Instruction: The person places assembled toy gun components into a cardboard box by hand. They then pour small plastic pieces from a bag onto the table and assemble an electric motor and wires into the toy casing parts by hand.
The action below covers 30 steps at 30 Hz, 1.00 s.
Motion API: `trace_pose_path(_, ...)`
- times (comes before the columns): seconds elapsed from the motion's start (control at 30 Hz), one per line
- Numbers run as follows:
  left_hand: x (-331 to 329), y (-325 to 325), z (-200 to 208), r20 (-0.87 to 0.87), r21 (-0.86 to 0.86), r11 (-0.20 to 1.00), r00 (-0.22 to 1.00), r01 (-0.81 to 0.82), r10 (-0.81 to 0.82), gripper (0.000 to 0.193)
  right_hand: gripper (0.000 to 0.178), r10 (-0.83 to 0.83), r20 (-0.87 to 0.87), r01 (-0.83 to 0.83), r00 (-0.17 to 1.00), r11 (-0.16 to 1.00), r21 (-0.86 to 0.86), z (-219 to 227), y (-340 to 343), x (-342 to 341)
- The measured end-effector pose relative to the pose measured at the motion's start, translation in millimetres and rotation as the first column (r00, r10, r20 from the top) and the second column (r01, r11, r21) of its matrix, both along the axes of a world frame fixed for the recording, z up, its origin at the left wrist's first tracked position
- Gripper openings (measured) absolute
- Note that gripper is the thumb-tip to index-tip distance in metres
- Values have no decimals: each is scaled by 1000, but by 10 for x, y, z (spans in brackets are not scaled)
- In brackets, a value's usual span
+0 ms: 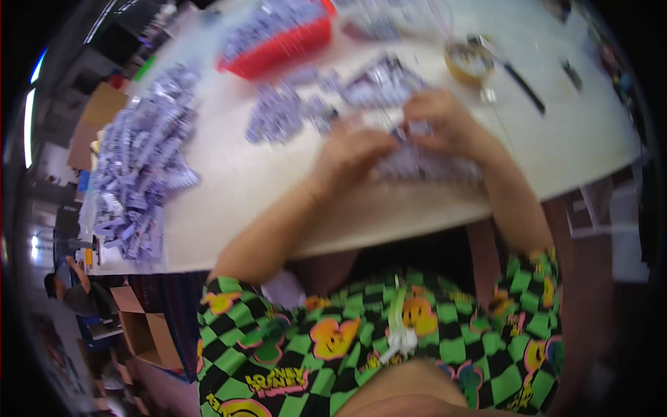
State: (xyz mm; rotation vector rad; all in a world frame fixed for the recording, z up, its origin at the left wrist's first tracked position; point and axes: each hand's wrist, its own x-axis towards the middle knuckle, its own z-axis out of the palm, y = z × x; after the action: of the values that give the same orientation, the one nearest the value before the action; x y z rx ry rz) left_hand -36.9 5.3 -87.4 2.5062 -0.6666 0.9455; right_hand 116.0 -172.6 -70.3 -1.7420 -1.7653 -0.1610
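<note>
My left hand (353, 154) and my right hand (442, 124) meet over the white table (389, 226), both blurred. Their fingers are closed together on a small piece that I cannot make out. Under and beside them lies a pile of small pale-lilac pieces (431, 165), partly hidden by my wrists. Just beyond my hands is another heap of shiny, pale pieces (381, 82). Beyond my left hand sits a cluster of small pale-lilac packets or parts (275, 113), too smeared to name.
A red basket (281, 53) full of pale pieces stands at the far side. Long pale strips (142, 163) are heaped at the left. A yellowish tape roll (470, 61) and a black-handled tool (524, 88) lie far right. A person (76, 295) is in the left background, near an open cardboard box (146, 330).
</note>
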Motion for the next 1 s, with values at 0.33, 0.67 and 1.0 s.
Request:
trace_pose_path(0.33,45,6,36,-235,-337,931,970,-139,60,19,12,-46,-135,40,990,998,-50,221,-148,-84)
trace_pose_path(0.67,66,-59,-19,-126,-77,976,973,-206,195,11,14,-127,-27,123,992,987,-107,244,-162,-242)
trace_pose_path(1.0,48,-79,-11,-2,-175,978,994,-112,114,12,19,-142,220,125,965,988,91,100,-53,-303)
